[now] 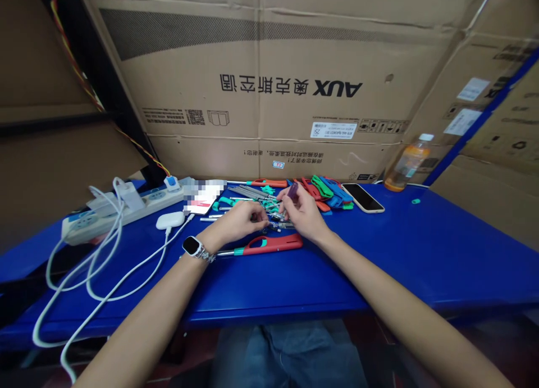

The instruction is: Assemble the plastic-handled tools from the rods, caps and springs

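At the far left of the blue surface (pixel 421 247) lies a pale power strip (pixel 122 205) with a white plug in it. White cables (pixel 96 264) loop from it towards the near edge. Just right of it sit a white rounded case (pixel 170 220) and a blurred card (pixel 202 197) whose print cannot be read.

The left hand (pixel 242 219), with a smartwatch (pixel 192 246) on its wrist, has its grip closed, the fingertips pinching at small metal pieces (pixel 275 225) that lie on the surface between both hands. Just in front of the hands, nearer the person, lies a long lighter (pixel 269 245) with a red body, a teal trigger and a metal tube pointing left.

The right hand (pixel 305 214) is raised a little, its grip closed on a purple piece (pixel 293 192) between thumb and fingers. Behind the hands lie metal tubes and a heap of red, green and blue shells (pixel 326 191). To the right of the heap are a phone (pixel 362 197) lying screen up, a bottle (pixel 407 163) of orange drink with a white cap, and a small teal cap (pixel 416 201) on its own.

A big cardboard box (pixel 295 51) stands behind everything. It is printed with AUX beside Chinese characters, all upside down, and carries a white label whose text is too small to read.
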The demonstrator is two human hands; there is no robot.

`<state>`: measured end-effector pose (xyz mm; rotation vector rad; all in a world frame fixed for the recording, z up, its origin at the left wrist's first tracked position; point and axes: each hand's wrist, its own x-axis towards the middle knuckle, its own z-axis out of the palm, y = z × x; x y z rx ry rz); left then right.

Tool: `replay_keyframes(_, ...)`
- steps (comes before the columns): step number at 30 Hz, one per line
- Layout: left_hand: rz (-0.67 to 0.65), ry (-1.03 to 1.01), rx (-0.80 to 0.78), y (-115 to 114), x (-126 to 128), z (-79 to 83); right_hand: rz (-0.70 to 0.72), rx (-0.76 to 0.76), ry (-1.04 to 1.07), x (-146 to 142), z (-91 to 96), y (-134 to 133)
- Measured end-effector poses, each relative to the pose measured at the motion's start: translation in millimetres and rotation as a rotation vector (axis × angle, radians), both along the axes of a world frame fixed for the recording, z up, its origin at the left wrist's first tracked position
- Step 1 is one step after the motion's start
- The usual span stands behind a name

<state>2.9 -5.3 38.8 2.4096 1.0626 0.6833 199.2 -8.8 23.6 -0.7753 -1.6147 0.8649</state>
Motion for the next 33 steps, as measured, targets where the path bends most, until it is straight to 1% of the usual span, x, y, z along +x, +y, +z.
replay_keyframes(2, -0.007, -0.038, 0.074, -2.1, 1.5, 3.0, 0.047, 0.015, 0.022, -1.4, 1.8, -1.8)
replay_keyframes(4, -0.011, -0.039, 0.117, -3.3, 2.9, 4.6, 0.039, 0.029, 0.088, -2.2, 4.8, -2.5)
replay_keyframes(7, -0.015, 0.013, 0.084, -3.0, 4.3, 2.8, 0.015, 0.03, 0.195, -2.4, 10.2, -3.6)
replay_keyframes(10, -0.012, 0.043, 0.044, -1.3, 4.9, -2.3, 0.071, -0.027, 0.265, -3.8, 12.3, -6.4)
replay_keyframes(15, -0.01, 0.055, 0.061, -0.8, 5.7, -5.7, 0.104, -0.063, 0.228, -9.4, 8.5, -10.5)
replay_keyframes(23, -0.017, 0.039, 0.055, -4.1, 7.8, -3.0, 0.127, -0.025, 0.218, -9.5, 8.3, -11.3)
replay_keyframes(29, 0.005, 0.044, 0.126, -5.9, 9.1, -3.6, 0.103, -0.027, 0.191, -10.3, 9.5, -12.4)
replay_keyframes(33, 0.004, 0.002, 0.149, -6.3, 8.9, -4.1, 0.097, -0.067, 0.223, -8.8, 11.4, -9.9)
